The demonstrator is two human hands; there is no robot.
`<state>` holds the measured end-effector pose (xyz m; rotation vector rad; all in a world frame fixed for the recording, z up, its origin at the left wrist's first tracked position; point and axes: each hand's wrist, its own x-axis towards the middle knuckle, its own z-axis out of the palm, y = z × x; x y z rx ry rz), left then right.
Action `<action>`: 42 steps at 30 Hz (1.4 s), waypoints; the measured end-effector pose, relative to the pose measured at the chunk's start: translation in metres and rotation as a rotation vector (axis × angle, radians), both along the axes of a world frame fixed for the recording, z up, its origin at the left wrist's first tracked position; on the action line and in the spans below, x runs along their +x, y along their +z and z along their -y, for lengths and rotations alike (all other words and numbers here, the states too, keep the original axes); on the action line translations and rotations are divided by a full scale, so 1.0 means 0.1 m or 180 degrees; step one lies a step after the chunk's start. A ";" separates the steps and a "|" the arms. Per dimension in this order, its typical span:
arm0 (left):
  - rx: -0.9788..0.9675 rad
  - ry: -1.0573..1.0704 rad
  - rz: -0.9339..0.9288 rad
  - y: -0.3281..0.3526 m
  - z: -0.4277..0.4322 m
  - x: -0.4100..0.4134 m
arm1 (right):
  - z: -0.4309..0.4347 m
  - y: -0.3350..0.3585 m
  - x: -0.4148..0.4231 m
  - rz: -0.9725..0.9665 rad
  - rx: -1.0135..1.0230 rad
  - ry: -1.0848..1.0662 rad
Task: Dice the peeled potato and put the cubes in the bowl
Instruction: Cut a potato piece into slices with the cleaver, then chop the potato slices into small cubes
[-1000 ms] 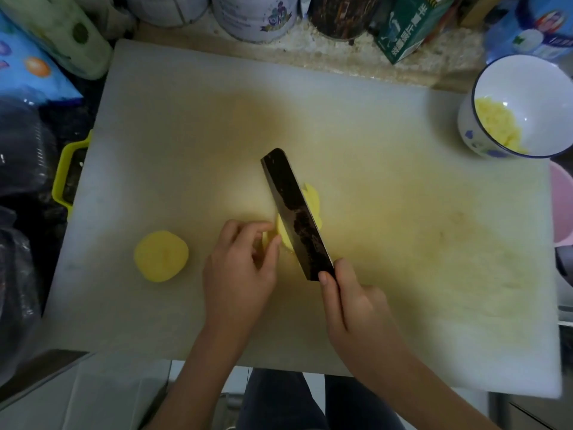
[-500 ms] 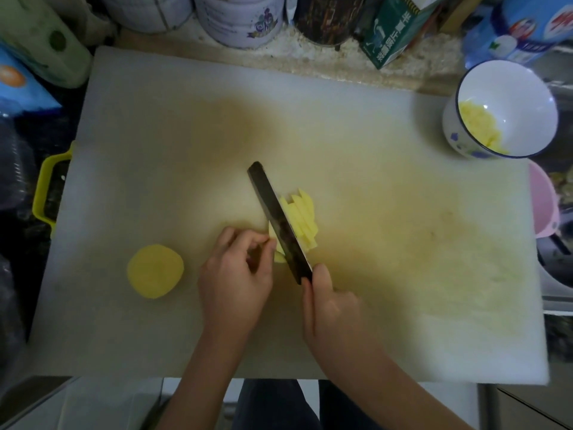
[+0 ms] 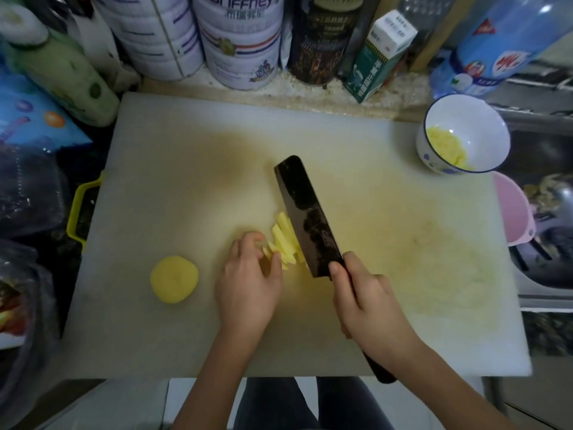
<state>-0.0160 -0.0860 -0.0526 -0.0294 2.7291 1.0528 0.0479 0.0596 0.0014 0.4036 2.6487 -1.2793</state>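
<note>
The white cutting board (image 3: 186,150) fills the middle of the frame, and all the work sits just below its centre. The right hand (image 3: 362,299), lower right of centre, is wrapped round the handle of the dark cleaver (image 3: 305,215), forefinger up at the heel of the blade. The blade slants toward upper left and leans over the right side of the cut pile. The left hand (image 3: 248,283) sits just left of it, fingers and thumb curled in a claw that pinches the near end of the potato sticks (image 3: 283,240).

The bowl (image 3: 474,125) stands at the upper right corner of the board, well apart, with some yellow cubes (image 3: 446,147) already inside. An uncut potato half (image 3: 174,279) lies flat side down at lower left.

The step in hand looks like crosscutting the sticks into cubes. It would go best with the sticks squared into a tight bundle, the blade turned across them, the fingertips tucked back behind the knuckles, and even, short advances between cuts.
</note>
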 end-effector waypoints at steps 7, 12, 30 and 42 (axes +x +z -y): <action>0.0047 0.0033 0.0180 0.06 -0.06 0.04 | -0.23 0.07 0.09 0.0284 -0.0111 -0.0111; 0.0177 0.0197 0.0206 0.10 -0.16 0.07 | -0.39 0.04 0.09 0.0365 -0.0003 0.0089; -0.1526 0.0791 0.0337 0.10 -0.97 -0.09 | -1.24 -0.16 -0.22 0.0208 -0.0099 0.1051; -0.1987 0.1090 -0.0359 -0.16 -1.24 -0.09 | -1.55 -0.27 -0.39 0.0465 -0.0397 0.1217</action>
